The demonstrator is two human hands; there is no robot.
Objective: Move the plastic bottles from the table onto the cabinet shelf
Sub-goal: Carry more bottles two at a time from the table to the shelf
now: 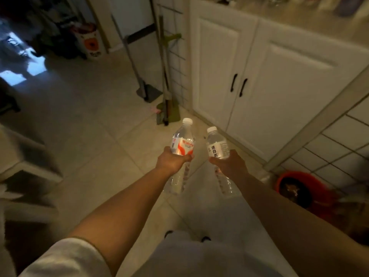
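Right now your left hand (pixel 171 161) grips the middle of a clear ribbed plastic bottle with a red-and-white label (pixel 182 145), and your right hand (pixel 229 163) grips a second clear bottle with a white label (pixel 217 145). Both bottles have white caps, tilt away from you and sit side by side, apart, over the glossy tiled floor (pixel 95 108). Ahead to the right stands a white panelled cabinet (pixel 279 80) with black handles; a red bucket (pixel 299 188) sits near your right forearm.

my place: home kitchen | right of frame: white cabinet doors (pixel 259 80), tiled wall (pixel 339 148) | upper middle: mops (pixel 165 76) | tiled floor (pixel 89 116)
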